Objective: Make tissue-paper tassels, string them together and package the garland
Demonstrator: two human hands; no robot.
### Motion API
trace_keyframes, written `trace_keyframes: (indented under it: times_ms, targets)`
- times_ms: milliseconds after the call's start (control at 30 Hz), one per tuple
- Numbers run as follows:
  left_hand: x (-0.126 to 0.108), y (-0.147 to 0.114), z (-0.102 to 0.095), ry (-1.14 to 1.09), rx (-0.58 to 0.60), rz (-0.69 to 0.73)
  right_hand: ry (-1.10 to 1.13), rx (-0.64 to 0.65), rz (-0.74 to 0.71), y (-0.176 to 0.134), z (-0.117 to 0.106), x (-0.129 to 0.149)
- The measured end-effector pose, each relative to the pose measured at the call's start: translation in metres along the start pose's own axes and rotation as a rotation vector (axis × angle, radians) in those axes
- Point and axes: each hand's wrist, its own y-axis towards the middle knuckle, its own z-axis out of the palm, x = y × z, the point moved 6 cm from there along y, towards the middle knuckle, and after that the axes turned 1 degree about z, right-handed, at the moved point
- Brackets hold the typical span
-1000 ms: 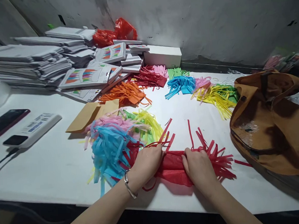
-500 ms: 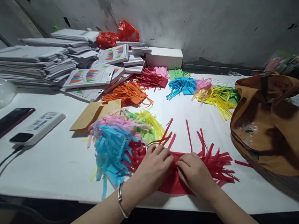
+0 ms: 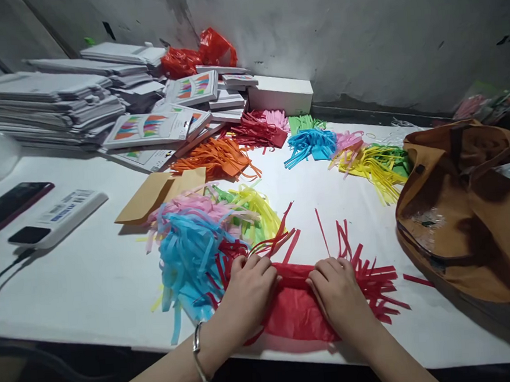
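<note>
Two bare hands are resting side by side on one red tissue-paper tassel (image 3: 296, 313), near the front edge of a white counter (image 3: 92, 295). The left hand's grip (image 3: 253, 290) is curling its fingers over the tassel's far, folded band (image 3: 293, 272), with almost no gap; the right hand's grip (image 3: 338, 290) is doing the same farther along, its thumb mostly hidden. The band is running left to right between them, the tassel's long axis lying crosswise to the person, so neither hand is nearer. The plain sheet is spreading from the band toward the person, and cut red strips (image 3: 379, 287) are fanning out beyond the right hand. Both backs are facing up, knuckles bent, forearms slanting in from the lower corners; a silver bangle (image 3: 197, 349) is circling the left wrist. Just left of the left hand, a light-blue tassel (image 3: 189, 254) is lying against red strips, with pink (image 3: 186, 204) and yellow tassels (image 3: 259, 211) behind. A brown bag (image 3: 462, 217) is sitting to the right, apart from the right hand.
</note>
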Motion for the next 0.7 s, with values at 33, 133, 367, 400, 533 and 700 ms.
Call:
trace_keyframes:
  times_ms: [33, 133, 367, 400, 533, 700]
  targets:
    - [0.001, 0.003, 0.001, 0.044, 0.026, -0.036, -0.026, 0.005, 0.050, 0.003, 0.001, -0.002]
    - [0.001, 0.014, 0.003, 0.127, 0.086, -0.100, -0.114, 0.029, 0.158, 0.010, 0.004, -0.004]
    - [-0.001, 0.023, 0.003, 0.138, 0.155, -0.087, -0.155, -0.049, 0.100, 0.016, -0.008, 0.010]
    - [-0.001, 0.023, 0.001, 0.132, 0.159, -0.086, -0.108, -0.060, 0.005, 0.016, -0.009, 0.017]
    - [0.000, 0.022, -0.011, 0.077, 0.094, -0.098, -0.010, -0.052, -0.202, 0.014, 0.000, 0.031]
    - [-0.014, 0.014, -0.018, -0.058, 0.025, 0.195, 0.036, -0.094, -0.146, 0.014, 0.001, 0.025]
